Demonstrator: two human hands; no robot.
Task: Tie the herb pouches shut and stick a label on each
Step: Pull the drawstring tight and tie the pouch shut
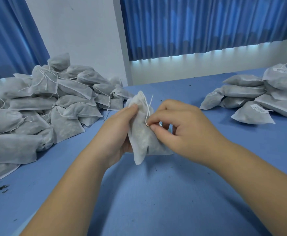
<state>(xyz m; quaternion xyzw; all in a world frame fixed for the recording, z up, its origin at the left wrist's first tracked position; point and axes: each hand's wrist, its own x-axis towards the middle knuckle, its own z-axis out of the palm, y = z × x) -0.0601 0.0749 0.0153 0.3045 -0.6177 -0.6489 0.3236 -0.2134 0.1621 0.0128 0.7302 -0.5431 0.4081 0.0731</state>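
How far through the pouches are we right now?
Done: the smaller pile on the right carries labels. In hand: the left hand grips one pouch while the right hand pinches its drawstring. Left: the larger pile on the left, strings loose, no labels visible.

Both bare forearms angle inward and meet in front of the person. The left hand (120,128) curls round the herb pouch (144,140) from its side, while the right hand (182,128) pinches the drawstring (147,109) between thumb and forefinger, other fingers loosely bent.
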